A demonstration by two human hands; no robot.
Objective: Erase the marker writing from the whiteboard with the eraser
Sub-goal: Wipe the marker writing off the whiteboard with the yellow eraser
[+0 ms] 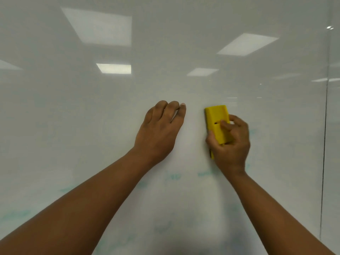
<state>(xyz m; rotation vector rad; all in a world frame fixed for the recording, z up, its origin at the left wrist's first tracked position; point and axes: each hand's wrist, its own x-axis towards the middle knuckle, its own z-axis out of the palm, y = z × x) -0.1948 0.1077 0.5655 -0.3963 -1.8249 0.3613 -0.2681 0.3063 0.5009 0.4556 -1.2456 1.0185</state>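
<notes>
A glossy whiteboard [110, 107] fills the head view. My right hand [231, 144] grips a yellow eraser [217, 118] and holds it flat against the board, its long side upright. My left hand [160, 131] rests on the board just left of the eraser, fingers bent with their tips touching the surface. Faint teal marker writing [173, 176] shows below both hands, more faint traces [14, 214] lie at the lower left, and a smudge [162, 227] sits near the bottom middle.
A thin dark vertical seam [324, 144] runs down the board at the far right. Ceiling light panels [99, 26] reflect in the upper part of the board.
</notes>
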